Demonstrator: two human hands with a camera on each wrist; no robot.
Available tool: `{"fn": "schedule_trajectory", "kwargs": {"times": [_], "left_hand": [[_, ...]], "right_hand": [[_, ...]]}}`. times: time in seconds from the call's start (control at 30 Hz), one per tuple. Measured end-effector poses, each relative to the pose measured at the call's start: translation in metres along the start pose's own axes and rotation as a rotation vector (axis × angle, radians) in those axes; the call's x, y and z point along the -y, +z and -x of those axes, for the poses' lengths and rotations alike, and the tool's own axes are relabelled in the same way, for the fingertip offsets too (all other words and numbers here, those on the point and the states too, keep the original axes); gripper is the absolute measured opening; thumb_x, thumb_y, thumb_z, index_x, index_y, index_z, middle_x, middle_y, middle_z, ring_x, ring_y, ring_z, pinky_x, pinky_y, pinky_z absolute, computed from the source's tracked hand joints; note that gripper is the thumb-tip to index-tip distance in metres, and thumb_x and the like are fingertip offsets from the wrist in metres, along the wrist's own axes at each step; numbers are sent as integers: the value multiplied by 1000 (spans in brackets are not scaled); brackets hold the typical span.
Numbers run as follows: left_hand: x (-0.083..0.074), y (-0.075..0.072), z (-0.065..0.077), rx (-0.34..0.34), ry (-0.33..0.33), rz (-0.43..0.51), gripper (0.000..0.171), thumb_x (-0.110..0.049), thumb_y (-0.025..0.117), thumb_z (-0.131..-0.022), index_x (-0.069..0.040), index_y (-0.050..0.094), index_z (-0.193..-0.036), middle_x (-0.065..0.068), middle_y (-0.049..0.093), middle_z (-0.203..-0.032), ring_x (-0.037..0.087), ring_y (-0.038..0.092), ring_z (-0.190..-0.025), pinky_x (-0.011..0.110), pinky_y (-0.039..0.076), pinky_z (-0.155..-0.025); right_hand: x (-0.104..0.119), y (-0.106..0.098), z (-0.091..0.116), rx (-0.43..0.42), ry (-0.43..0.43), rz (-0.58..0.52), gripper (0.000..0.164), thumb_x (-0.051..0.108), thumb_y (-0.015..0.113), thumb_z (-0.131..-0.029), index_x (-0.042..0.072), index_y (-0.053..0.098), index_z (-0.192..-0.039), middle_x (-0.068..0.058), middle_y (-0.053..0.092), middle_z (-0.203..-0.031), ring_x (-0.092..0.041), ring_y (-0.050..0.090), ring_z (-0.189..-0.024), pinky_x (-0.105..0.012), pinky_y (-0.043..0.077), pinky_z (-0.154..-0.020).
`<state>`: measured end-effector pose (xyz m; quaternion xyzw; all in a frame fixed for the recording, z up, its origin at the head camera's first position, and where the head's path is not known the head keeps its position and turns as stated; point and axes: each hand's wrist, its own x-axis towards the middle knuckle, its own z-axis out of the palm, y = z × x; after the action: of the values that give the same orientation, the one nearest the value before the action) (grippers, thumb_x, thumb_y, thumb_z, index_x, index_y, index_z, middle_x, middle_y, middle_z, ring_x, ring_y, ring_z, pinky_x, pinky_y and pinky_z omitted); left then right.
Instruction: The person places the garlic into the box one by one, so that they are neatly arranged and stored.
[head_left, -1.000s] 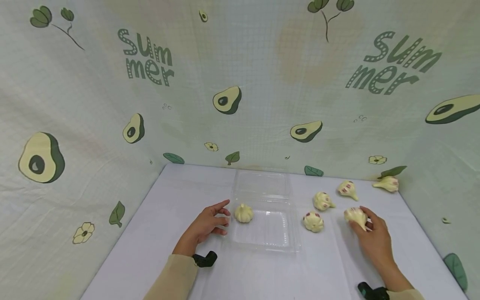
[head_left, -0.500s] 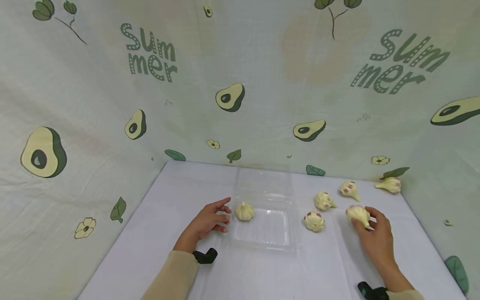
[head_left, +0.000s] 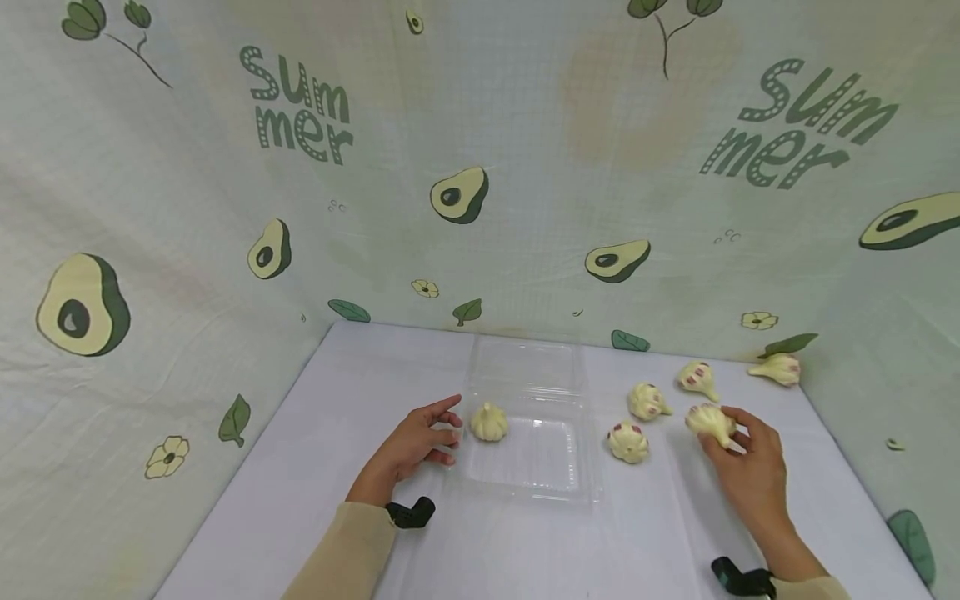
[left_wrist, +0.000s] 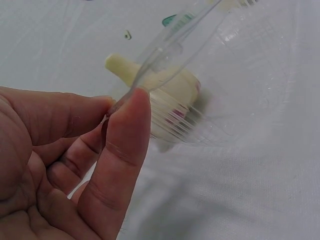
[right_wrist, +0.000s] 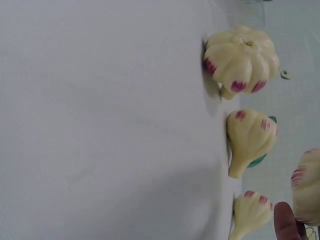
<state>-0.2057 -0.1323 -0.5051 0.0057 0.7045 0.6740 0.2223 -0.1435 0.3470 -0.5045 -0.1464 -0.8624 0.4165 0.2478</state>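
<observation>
The fingers of the right hand (head_left: 752, 467) are grasping one garlic bulb (head_left: 708, 422) over the surface (head_left: 637, 542), with its stem toward 5 o'clock. The left hand (head_left: 414, 446) stands at 9 o'clock of an open clear plastic box (head_left: 536, 458); in its wrist view the thumb and a finger are pinching the thin edge of this box.

Inside the box, at its 10 o'clock, a second bulb (head_left: 489, 422) sits with the stem upward. The lid (head_left: 525, 367) is folded back toward 12 o'clock.

Around the grasped bulb lie four others: a round one (head_left: 627, 442) at about 9 o'clock, another (head_left: 648, 402) between 9 and 10, a third (head_left: 697, 378) near 12, and the farthest one (head_left: 777, 369) at 2 o'clock, close to the printed cloth (head_left: 525, 125), which rises behind the surface.
</observation>
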Motion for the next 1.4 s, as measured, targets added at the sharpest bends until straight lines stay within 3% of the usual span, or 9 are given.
{"fn": "schedule_trajectory", "kwargs": {"times": [0.33,0.57,0.67,0.8,0.93,1.1,1.4], "left_hand": [[2,1,-1,-10,6,4,77,8,67,-96,-14,40,-164,13,56,-125,18,63,-87,29,62,-64],[3,2,-2,-4,9,10,76,8,66,-96,-14,40,-164,13,55,-125,17,63,-87,29,62,-63],[4,2,-2,-7,5,13,76,8,66,-96,-15,41,-164,13,55,-124,18,63,-87,29,62,-63],[4,2,-2,-13,7,13,76,9,66,-96,-15,41,-164,13,55,-124,17,63,-86,29,62,-63],[3,2,-1,-16,4,8,76,9,66,-96,-14,40,-164,13,55,-124,17,63,-86,29,63,-63],[2,2,-1,-14,2,6,76,8,66,-96,-14,40,-164,12,55,-124,18,63,-86,29,62,-63],[2,2,-1,-10,7,4,77,7,67,-96,-14,40,-164,13,55,-124,18,63,-86,29,63,-63]], "right_hand": [[17,-4,-1,41,2,2,47,5,74,-96,5,66,-142,-15,55,-138,21,42,-90,6,38,-74],[27,-2,0,36,76,-79,46,2,80,-91,4,68,-136,10,53,-125,21,48,-91,1,46,-71],[29,-2,-1,32,53,-63,43,5,81,-91,6,71,-133,15,58,-124,23,49,-91,1,46,-71],[34,-3,-1,82,-2,21,38,16,76,-98,11,72,-135,0,67,-135,19,49,-98,2,42,-74],[40,-3,-1,155,34,67,42,30,69,-104,14,68,-142,-17,62,-147,13,47,-100,-3,42,-69],[50,0,0,192,123,-35,46,28,69,-104,9,64,-146,-22,62,-145,25,53,-84,-5,51,-67],[71,7,0,231,45,-112,41,20,74,-101,3,68,-138,-24,65,-139,23,59,-83,-10,58,-69]]}}
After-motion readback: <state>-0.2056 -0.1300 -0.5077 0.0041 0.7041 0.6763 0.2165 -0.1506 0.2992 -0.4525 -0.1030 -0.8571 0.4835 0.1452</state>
